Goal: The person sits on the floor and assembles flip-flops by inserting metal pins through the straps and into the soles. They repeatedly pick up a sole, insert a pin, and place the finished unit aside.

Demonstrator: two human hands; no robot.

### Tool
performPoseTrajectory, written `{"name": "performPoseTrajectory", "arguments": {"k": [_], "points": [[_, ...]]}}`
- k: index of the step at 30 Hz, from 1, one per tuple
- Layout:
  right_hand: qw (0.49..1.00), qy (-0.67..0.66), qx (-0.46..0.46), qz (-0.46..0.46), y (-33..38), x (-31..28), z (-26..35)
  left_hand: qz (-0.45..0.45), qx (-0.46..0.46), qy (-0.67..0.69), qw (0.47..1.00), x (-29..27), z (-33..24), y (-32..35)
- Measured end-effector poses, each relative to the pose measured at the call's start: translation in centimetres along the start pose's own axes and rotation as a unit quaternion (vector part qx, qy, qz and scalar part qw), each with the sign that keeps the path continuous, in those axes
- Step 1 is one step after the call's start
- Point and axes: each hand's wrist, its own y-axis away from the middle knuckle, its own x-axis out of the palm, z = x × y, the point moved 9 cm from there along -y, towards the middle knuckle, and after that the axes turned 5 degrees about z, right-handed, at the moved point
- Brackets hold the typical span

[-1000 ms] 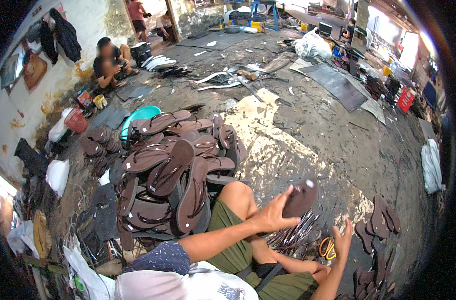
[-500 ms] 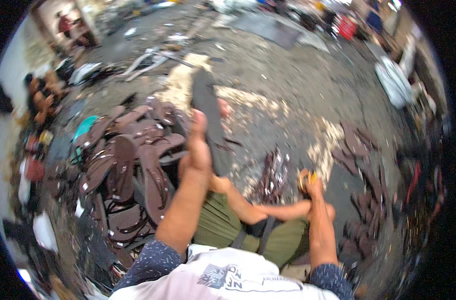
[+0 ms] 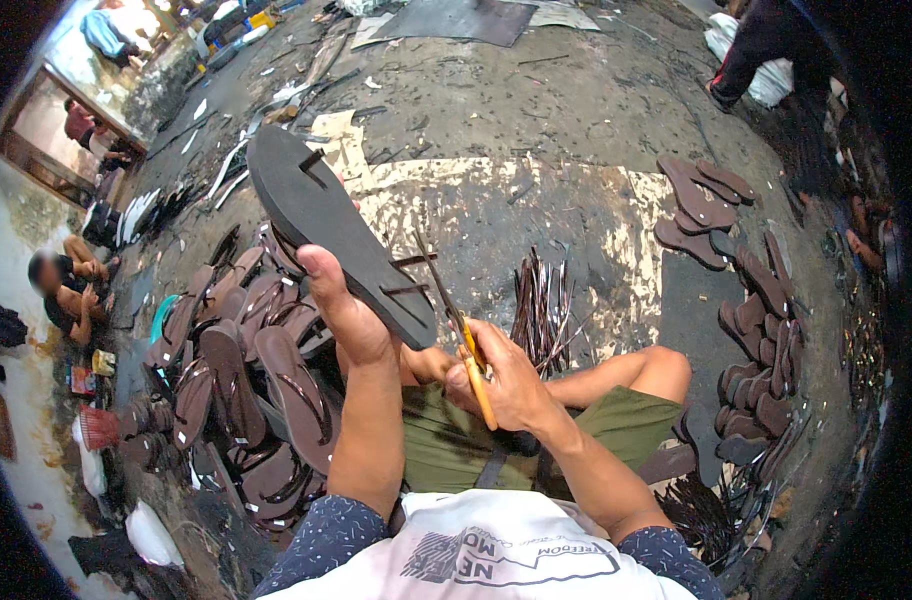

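The left hand (image 3: 351, 315) grips a dark sandal sole (image 3: 331, 225), raised above the sandal pile (image 3: 246, 370). The right hand (image 3: 506, 380) clasps orange-handled scissors (image 3: 456, 325) just beside the sole's lower end.

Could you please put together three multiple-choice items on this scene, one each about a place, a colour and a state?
1. Where does the big heap of brown sandal soles lie?
A. On the ground to the person's left
B. On a shelf overhead
C. In the person's lap

2. What colour are the handles of the scissors in the right hand?
A. Blue
B. Orange
C. White

3. How is the flat dark foam sandal sole held?
A. Lying flat on the ground
B. Raised in the left hand, with the scissor blades at its edge
C. Tucked under one knee

Answers:
1. A, since the heap spreads over the ground on the left side of the head view.
2. B, since orange handles show between the right hand's fingers.
3. B, since the left hand grips the sole from below, lifted above the lap.
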Motion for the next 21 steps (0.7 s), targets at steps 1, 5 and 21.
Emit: {"name": "performPoseTrajectory", "arguments": {"k": [1,5,21], "points": [[0.999,0.01,-0.027,-0.022,-0.7,-0.6,0.8,0.003,0.0,-0.006,1.0,0.2,0.0,0.5],[0.999,0.006,-0.048,-0.01,-1.7,-1.7,2.4,-0.008,-0.004,-0.029,1.0,-0.2,0.6,1.0],[0.998,-0.008,-0.042,0.037,-1.4,-1.5,1.4,-0.092,-0.019,-0.02,0.995,-3.3,4.1,0.7]]}}
